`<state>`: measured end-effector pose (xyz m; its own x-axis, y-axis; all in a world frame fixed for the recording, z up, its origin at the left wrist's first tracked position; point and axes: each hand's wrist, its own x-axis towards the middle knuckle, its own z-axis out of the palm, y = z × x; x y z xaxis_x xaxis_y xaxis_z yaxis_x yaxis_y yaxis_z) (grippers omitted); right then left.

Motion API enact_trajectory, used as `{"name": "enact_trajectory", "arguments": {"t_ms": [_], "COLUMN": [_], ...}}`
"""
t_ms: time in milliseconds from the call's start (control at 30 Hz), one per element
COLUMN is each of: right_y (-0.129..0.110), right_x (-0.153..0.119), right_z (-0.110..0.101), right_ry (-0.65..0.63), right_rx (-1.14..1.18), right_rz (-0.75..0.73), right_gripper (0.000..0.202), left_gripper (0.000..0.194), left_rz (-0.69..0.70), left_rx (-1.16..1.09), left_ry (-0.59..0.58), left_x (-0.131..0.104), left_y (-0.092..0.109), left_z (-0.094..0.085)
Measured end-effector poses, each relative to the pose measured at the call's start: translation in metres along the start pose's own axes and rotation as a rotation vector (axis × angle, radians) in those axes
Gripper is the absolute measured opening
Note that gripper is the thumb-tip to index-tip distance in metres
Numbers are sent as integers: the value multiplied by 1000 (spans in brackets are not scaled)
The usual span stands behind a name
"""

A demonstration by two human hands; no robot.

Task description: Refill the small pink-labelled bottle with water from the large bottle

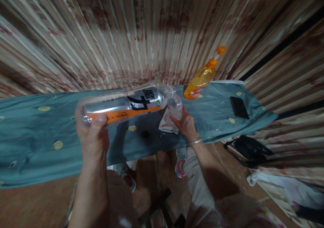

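1. Teal cloth spans the middle of the frame.
2. Left of centre, the left hand is wrapped round the base of a labelled bottle held sideways.
3. At centre, the right hand grips a clear cup at its mouth; they are already together, but whether anything has flowed, or what remains, I cannot tell.
4. Upper right, an orange pump bottle stands before the curtain.

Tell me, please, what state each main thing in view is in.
Clear plastic labelled bottle: tipped nearly horizontal, in left hand.
Clear plastic cup: in right hand, at bottle's mouth; contents unclear.
Yellow plastic pump bottle: upright, holding liquid.
Black rectangular phone: flat, screen dark.
Black strapped bag: on floor.
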<state>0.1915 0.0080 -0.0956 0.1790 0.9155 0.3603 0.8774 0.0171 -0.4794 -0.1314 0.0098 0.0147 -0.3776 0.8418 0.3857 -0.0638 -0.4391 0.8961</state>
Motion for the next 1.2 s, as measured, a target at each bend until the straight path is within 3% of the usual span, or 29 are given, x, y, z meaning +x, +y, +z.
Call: {"name": "enact_trajectory", "arguments": {"t_ms": [200,500,1200], "right_y": [1,-3,-5], "right_x": [0,2,2], "right_z": [-1,-4,-6], "right_ry": [4,-15,-30], "right_rx": [21,-5,-30], "right_rz": [-8,16,25], "right_gripper": [70,72,73], "left_gripper": [72,73,73], "left_rz": [-99,-25,-61], "left_rx": [-101,-7,-67], "left_ry": [75,-39,30], "left_x": [0,1,2], "left_y": [4,-5,0], "left_z": [5,-6,1]}}
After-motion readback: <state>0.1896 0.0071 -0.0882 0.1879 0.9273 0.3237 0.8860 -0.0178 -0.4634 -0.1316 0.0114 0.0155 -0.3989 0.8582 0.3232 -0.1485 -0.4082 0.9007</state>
